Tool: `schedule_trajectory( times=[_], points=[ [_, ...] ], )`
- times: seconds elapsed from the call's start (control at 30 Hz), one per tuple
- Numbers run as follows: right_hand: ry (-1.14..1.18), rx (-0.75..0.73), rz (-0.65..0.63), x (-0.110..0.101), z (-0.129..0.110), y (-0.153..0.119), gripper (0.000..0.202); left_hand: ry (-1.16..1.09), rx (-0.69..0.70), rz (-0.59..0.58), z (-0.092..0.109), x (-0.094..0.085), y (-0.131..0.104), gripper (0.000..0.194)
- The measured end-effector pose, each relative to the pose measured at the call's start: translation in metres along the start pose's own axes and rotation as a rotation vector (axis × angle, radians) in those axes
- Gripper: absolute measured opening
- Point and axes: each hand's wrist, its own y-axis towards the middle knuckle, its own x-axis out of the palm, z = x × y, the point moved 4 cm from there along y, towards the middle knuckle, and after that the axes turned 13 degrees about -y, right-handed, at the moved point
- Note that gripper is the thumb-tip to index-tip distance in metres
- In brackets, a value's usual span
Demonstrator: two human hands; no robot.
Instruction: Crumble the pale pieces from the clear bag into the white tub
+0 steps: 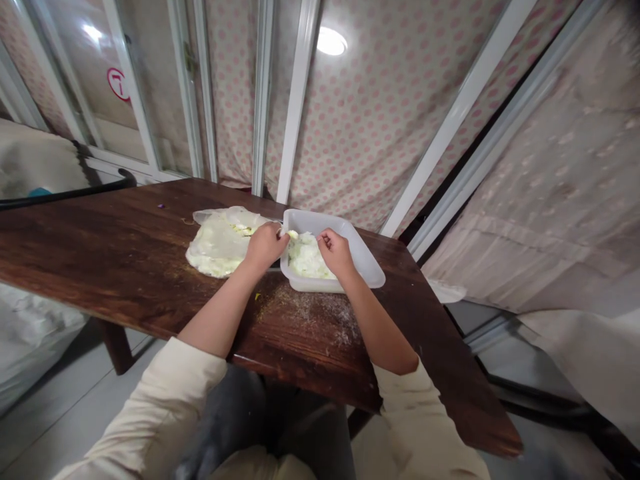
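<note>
My left hand (267, 247) is closed in a pinch over the left rim of a white plastic tub (367, 263). At its fingertips shows a small pale yellow-white piece (293, 235), too small to name. Over the inside of the tub, my right hand (335, 251) is also closed, thumb against fingers, and what it pinches, if anything, is hidden. Below both hands, a heap of whitish-green shreds (309, 259) covers the left part of the tub's bottom. Left of the tub lies a clear plastic bag (215, 240) with pale yellow-green pieces inside, close to my left hand.
The dark wooden table (125, 260) carries pale crumbs (320, 310) in front of the tub. Behind it stand white-framed glass panels with a pink-dotted curtain (360, 120). A large plastic sack (35, 340) stands on the floor at left.
</note>
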Motion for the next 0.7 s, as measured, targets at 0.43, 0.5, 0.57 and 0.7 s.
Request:
schedule_trajectory(
  times=[0.43,0.5,0.57,0.7],
  points=[
    [-0.048,-0.018,-0.159,0.009,0.003,-0.001,0.017,-0.084,0.059,-0.088,-0.010,0.027,0.004,0.015],
    [-0.041,-0.055,-0.230,0.013,0.001,-0.001,0.017,-0.110,0.073,-0.093,-0.011,0.029,0.005,0.013],
    [-0.032,-0.181,-0.316,0.017,-0.004,-0.003,0.020,-0.142,0.076,-0.093,-0.012,0.030,0.006,0.011],
    [-0.099,-0.366,-0.554,0.026,-0.011,-0.011,0.034,-0.179,0.055,-0.098,-0.012,0.029,0.008,0.006]
  ],
)
